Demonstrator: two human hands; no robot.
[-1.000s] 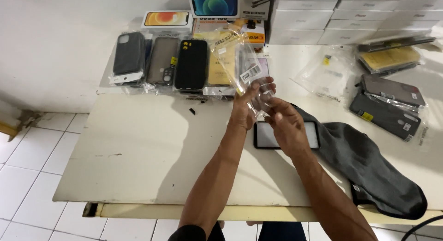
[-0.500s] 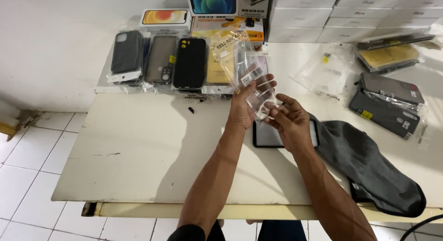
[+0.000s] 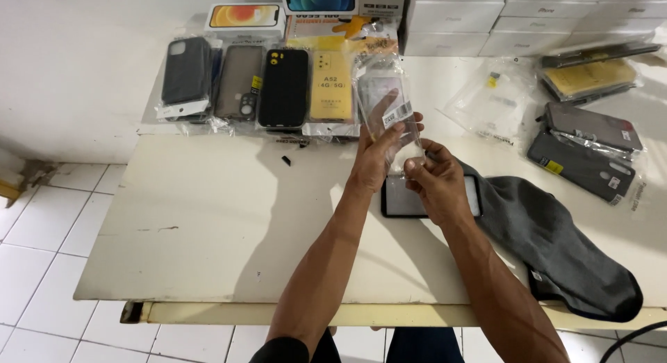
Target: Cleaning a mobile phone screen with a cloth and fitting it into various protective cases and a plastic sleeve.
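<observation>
Above the bench point(image 3: 208, 217), both the left hand point(image 3: 379, 154) and right hand point(image 3: 434, 179) grip a clear plastic sleeve point(image 3: 389, 109); pinching only its edges seems best, over the phone point(image 3: 399, 200).

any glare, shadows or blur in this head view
Head view: sharp overall; soft light from above throws arm shadows onto the white table left of the forearms; the clear bag held by the left hand and right hand shows faint sheen, as do the packaged cases; table edges bow slightly.
</observation>
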